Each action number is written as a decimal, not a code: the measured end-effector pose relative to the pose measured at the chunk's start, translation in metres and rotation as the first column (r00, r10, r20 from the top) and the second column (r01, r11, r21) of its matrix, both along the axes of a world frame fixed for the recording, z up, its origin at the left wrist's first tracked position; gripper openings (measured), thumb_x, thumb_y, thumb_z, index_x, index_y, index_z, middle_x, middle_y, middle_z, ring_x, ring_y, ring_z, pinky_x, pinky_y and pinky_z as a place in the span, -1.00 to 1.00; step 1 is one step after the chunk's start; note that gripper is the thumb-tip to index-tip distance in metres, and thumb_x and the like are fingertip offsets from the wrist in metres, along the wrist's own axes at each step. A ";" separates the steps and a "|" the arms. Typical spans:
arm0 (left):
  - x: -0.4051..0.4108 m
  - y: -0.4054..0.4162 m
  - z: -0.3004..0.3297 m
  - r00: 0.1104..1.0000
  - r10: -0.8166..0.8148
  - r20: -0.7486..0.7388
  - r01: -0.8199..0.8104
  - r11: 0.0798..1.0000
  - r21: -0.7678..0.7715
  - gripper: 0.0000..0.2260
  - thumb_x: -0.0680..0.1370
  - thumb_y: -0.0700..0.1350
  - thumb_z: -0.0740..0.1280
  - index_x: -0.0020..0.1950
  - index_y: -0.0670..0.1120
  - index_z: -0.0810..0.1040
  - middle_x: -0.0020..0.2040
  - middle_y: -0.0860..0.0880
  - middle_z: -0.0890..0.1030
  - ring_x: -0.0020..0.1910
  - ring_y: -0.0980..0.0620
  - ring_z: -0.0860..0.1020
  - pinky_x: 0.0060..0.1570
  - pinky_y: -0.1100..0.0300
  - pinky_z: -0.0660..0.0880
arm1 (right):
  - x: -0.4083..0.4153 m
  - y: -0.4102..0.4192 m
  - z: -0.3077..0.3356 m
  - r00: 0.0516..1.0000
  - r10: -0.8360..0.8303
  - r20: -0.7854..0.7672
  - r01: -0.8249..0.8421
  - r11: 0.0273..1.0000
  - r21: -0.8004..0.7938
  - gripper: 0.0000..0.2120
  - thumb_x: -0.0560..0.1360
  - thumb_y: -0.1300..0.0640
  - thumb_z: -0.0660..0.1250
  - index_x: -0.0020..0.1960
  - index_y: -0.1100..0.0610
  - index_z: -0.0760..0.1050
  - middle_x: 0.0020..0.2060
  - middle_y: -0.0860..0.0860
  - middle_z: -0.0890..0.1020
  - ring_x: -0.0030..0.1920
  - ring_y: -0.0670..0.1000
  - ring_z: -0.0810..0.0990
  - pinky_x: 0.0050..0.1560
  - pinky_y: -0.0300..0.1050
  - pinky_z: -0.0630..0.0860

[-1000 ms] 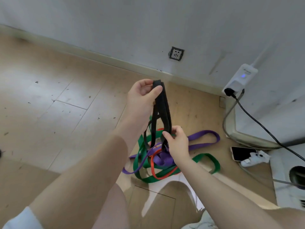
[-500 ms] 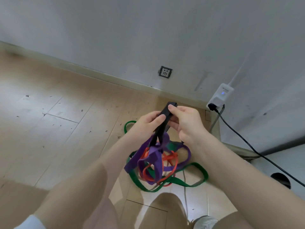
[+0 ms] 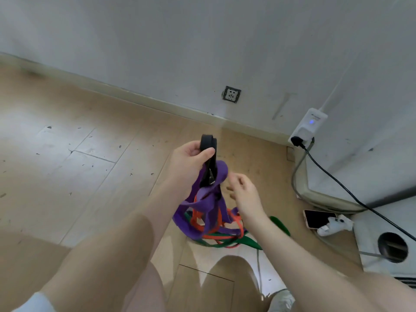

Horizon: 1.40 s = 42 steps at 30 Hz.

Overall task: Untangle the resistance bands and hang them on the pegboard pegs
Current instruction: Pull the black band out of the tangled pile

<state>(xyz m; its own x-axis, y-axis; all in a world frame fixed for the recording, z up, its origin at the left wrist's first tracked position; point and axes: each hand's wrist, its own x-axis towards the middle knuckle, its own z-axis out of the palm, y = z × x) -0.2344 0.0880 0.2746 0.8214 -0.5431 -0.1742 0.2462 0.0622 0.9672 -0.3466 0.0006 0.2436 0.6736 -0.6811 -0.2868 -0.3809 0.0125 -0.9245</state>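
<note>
My left hand (image 3: 191, 157) grips the folded top of a black resistance band (image 3: 209, 145) and holds it up above the floor. A purple band (image 3: 202, 206) hangs looped around the black one and trails down into a tangle with an orange band (image 3: 216, 236) and a green band (image 3: 249, 242) on the floor. My right hand (image 3: 244, 190) hovers just right of the hanging bands with its fingers loosely spread, holding nothing. No pegboard is in view.
A wooden floor (image 3: 90, 176) meets a white wall with a socket (image 3: 231, 94). At the right are a white adapter (image 3: 309, 124) with a black cable (image 3: 351, 190), a phone (image 3: 318, 218) and a white controller (image 3: 335, 226). My knees fill the bottom edge.
My right hand has let go of the black band and moved down and right. My left hand has lifted the black band, and the purple band rides higher on it.
</note>
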 end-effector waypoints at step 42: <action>-0.003 0.001 0.014 0.998 0.032 -0.057 -0.034 0.999 -0.030 -0.88 0.48 -0.27 0.36 -0.06 -0.08 0.60 -0.21 0.00 0.69 -0.12 0.02 0.67 -0.09 0.16 0.61 | -0.002 0.008 -0.014 0.940 0.291 -0.178 -0.339 0.733 -0.590 -0.82 0.56 0.18 0.21 0.11 0.11 0.53 0.00 -0.04 0.57 -0.02 -0.10 0.51 -0.08 -0.43 0.33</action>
<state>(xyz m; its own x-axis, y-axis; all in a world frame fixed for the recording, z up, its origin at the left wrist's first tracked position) -0.2378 0.0888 0.2889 0.8284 -0.5214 -0.2047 0.2979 0.1005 0.9493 -0.3489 0.0082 0.2299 0.8757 -0.4795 0.0563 -0.3242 -0.6704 -0.6674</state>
